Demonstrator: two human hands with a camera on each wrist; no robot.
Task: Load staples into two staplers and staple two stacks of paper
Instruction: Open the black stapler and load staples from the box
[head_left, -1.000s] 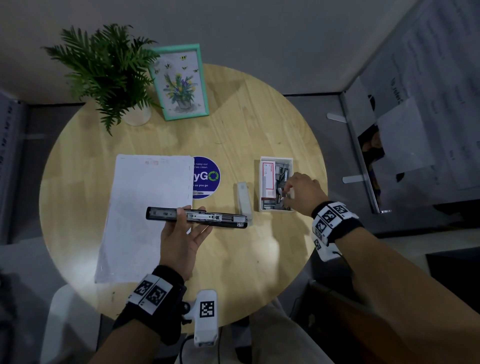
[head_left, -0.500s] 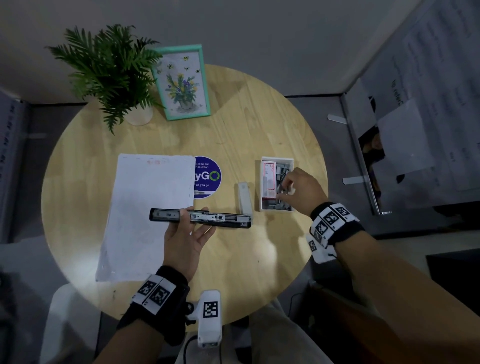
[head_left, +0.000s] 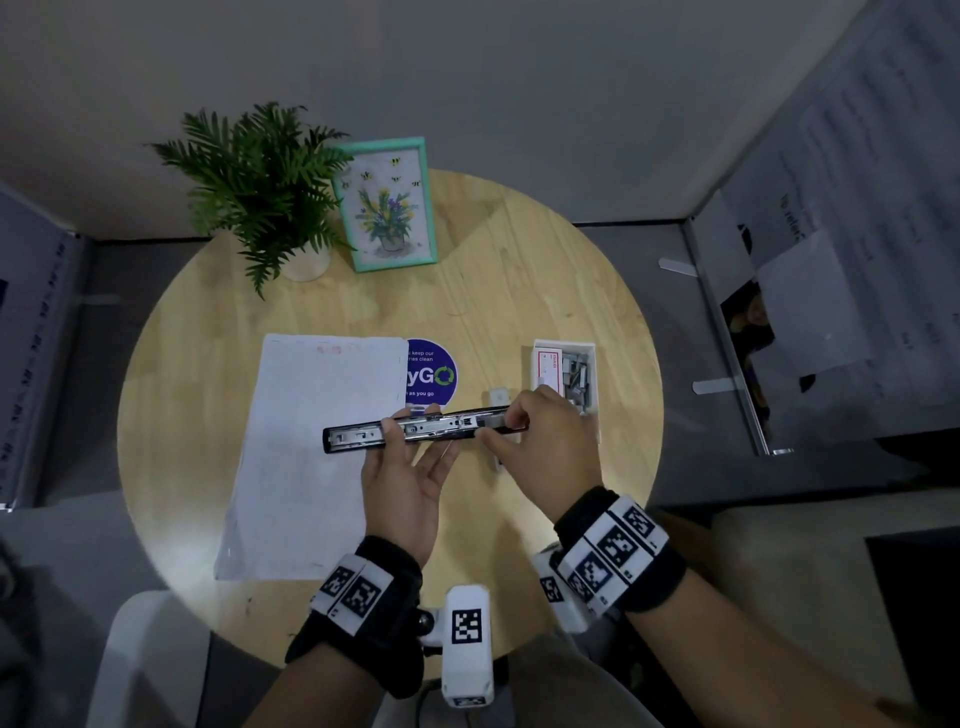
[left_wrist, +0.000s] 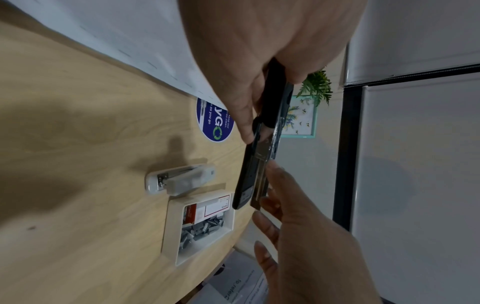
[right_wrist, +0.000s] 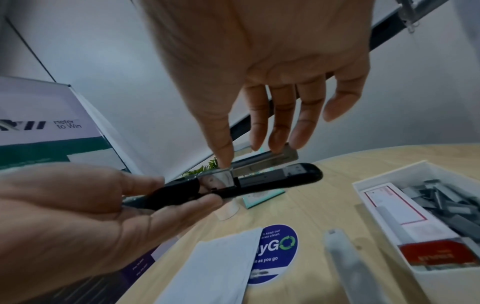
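Note:
My left hand (head_left: 410, 447) holds a black stapler (head_left: 431, 430) folded open, level above the table, thumb on top and fingers beneath. My right hand (head_left: 501, 428) pinches the grey metal magazine (right_wrist: 265, 158) at the stapler's right end between thumb and fingertips. Whether a strip of staples lies under those fingertips is hidden. A white stapler (left_wrist: 182, 181) lies on the table below, mostly covered by my right hand in the head view. To its right stands a white tray (head_left: 566, 345) holding a staple box and loose staple strips (right_wrist: 446, 197). A paper stack (head_left: 311, 457) lies at the left.
On the round wooden table (head_left: 519, 291), a potted plant (head_left: 260, 176) and a framed flower picture (head_left: 387, 205) stand at the back. A round blue sticker (head_left: 434, 376) sits beside the paper. The tray lies near the table's right edge. Panels and a banner surround the table.
My right hand has left the staple tray and moved left to the open stapler's right end. The left hand still holds the stapler, lifted slightly.

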